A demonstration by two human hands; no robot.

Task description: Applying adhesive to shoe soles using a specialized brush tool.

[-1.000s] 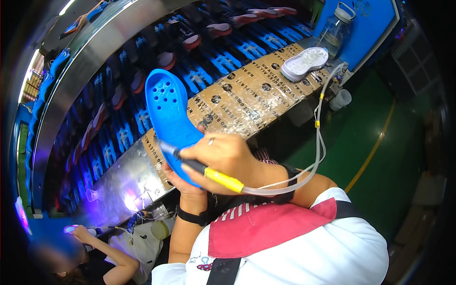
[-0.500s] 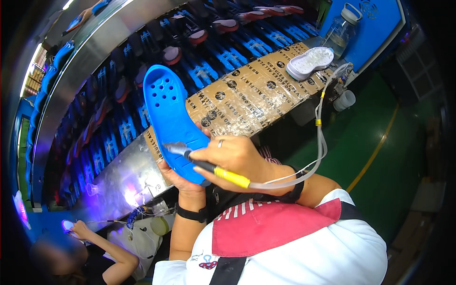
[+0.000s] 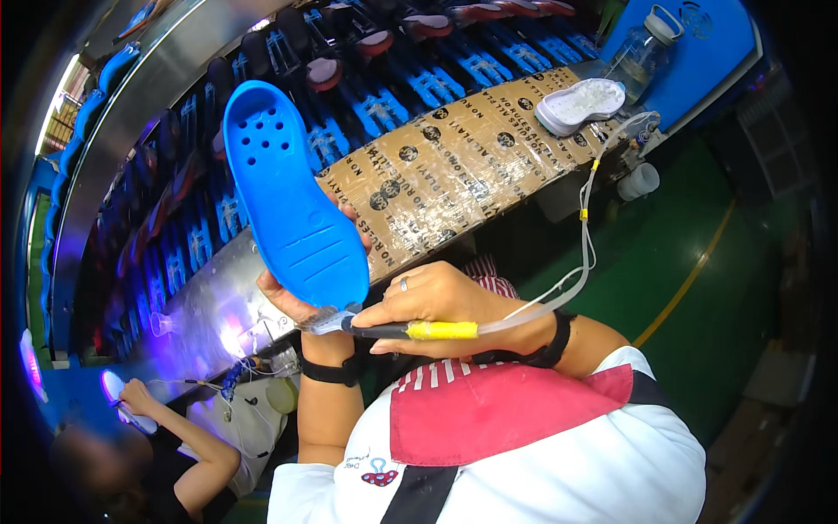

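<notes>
My left hand [image 3: 286,299] is closed around the heel part of a blue shoe sole [image 3: 297,196] from beneath, thumb along one side and fingertips showing at the other. The sole tilts up and away over the bench, with a group of round holes in its toe part and thin lines across its heel. A tube-fed brush [image 3: 443,330] with a black and yellow handle is gripped in my right hand [image 3: 445,297]. Its pale, wet-looking bristles are at the sole's near heel edge; whether they touch it I cannot tell.
Printed cardboard [image 3: 471,166] under clear film covers the bench. On it at the far right sits a white shoe sole [image 3: 580,106], near a clear jug [image 3: 642,57]. Racks of blue holders with shoe parts [image 3: 428,83] stand behind. A co-worker's hand [image 3: 135,397] holds a shoe part at lower left.
My right hand has drawn the brush from the middle of the heel to its near edge. The blue sole has shifted left and its heel surface is now uncovered.
</notes>
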